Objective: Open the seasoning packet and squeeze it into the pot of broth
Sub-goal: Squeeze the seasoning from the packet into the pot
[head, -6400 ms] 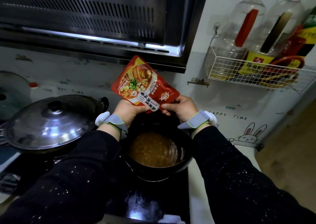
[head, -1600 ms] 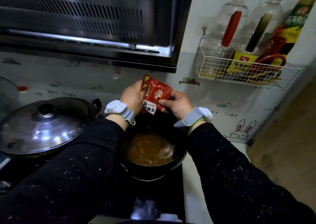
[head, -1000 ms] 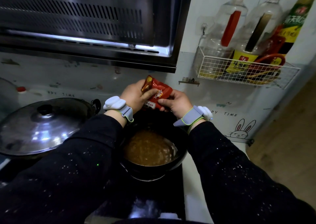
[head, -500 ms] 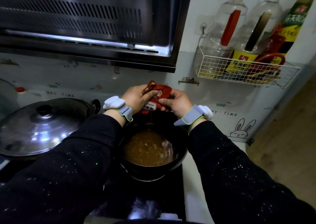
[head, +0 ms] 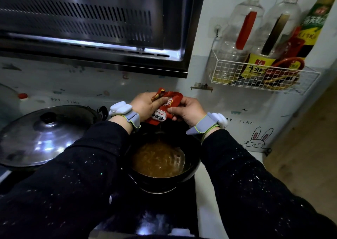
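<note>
Both hands hold a red seasoning packet (head: 168, 105), folded and crumpled, above a black pot (head: 193, 167) of brown broth (head: 157, 159) on the stove. My left hand (head: 144, 105) grips the packet's upper folded part. My right hand (head: 187, 111) pinches its lower right side. The packet's lower corner points down at the pot, and a thin stream runs from it into the broth.
A large wok under a steel lid (head: 43, 134) stands to the left. The range hood (head: 94, 29) hangs overhead. A white wire rack (head: 262, 78) with several bottles is fixed to the wall at the right. White counter edge (head: 206, 202) runs beside the black stovetop.
The packet went from held flat and spread out to rolled and crumpled between both hands, and it has come lower, closer to the pot. In the last half second little moved.
</note>
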A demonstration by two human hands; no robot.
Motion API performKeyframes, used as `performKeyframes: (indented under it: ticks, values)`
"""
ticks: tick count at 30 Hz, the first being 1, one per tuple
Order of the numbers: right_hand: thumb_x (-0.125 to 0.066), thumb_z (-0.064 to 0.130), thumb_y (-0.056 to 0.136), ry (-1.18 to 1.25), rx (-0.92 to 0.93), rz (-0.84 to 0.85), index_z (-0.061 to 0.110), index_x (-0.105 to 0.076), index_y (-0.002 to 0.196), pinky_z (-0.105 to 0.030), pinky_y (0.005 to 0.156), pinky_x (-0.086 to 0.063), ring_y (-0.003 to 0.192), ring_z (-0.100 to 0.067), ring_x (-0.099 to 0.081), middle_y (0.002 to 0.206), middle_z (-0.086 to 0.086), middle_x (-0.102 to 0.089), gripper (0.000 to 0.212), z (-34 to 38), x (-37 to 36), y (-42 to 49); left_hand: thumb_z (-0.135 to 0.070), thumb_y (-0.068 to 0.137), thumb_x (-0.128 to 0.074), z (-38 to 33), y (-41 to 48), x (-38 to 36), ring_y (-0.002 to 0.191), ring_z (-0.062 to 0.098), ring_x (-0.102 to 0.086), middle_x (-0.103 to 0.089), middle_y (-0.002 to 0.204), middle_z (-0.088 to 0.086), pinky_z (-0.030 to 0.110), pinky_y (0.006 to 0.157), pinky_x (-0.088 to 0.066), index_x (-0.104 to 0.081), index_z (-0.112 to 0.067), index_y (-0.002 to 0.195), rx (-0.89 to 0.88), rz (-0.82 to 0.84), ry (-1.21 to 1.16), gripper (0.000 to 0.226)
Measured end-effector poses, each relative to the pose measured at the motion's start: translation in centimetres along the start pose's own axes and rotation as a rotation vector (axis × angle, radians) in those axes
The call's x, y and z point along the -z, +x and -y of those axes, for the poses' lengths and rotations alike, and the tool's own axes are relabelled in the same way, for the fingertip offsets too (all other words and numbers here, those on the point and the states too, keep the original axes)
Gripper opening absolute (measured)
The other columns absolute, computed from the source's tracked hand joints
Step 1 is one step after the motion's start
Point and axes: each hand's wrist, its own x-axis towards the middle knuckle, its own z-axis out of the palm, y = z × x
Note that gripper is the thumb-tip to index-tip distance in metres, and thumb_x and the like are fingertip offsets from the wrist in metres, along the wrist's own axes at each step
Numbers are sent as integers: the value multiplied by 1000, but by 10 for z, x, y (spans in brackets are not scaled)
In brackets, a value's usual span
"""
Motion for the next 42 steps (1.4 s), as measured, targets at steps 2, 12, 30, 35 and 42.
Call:
performKeyframes:
  ticks: [2, 12, 30, 35, 42]
  values:
    - [-66, -13, 74, 14, 1, -6, 14, -61, 72, -15, 35, -44, 31, -7, -50, 46, 2, -63, 27, 1, 0, -1, -43, 92, -47, -2, -1, 1, 74, 18, -58, -63, 83, 0, 20, 59, -40, -62, -14, 94, -24, 1, 32, 33]
    - [-69, -12, 70, -87, 24, -51, 12, -62, 69, -17, 36, -43, 31, -6, -49, 46, 3, -63, 25, 3, -1, 2, -44, 93, -42, -6, 1, 2, 64, 4, -52, -59, 81, -7, 5, 52, -34, -63, -19, 103, -34, -43, 53, 34]
    - [-60, 24, 89, -206, 205, -84, 13, -64, 96, -13, 33, -34, 31, -3, -46, 61, 2, -58, 14, 13, -2, -3, -42, 92, -48, -7, -2, 4, 94, 21, -64, -67, 105, 3, 35, 82, -49, -54, -23, 116, -44, 18, -33, 31]
    - [-66, 15, 83, -160, 206, -98, 14, -68, 80, -14, 57, -46, 52, 3, -58, 66, 5, -64, 4, 18, -1, 1, -44, 93, -43, -10, -5, 4, 92, 24, -64, -67, 102, 7, 37, 80, -50, -52, -22, 116, -62, 14, 9, 33]
    - [-70, 4, 76, -96, 187, -115, 19, -63, 64, -20, 54, -47, 49, -5, -57, 56, 4, -62, 20, 12, -2, 2, -39, 94, -44, -10, -5, 3, 89, 25, -63, -66, 97, 7, 28, 73, -44, -53, -19, 113, -68, -63, 24, 29]
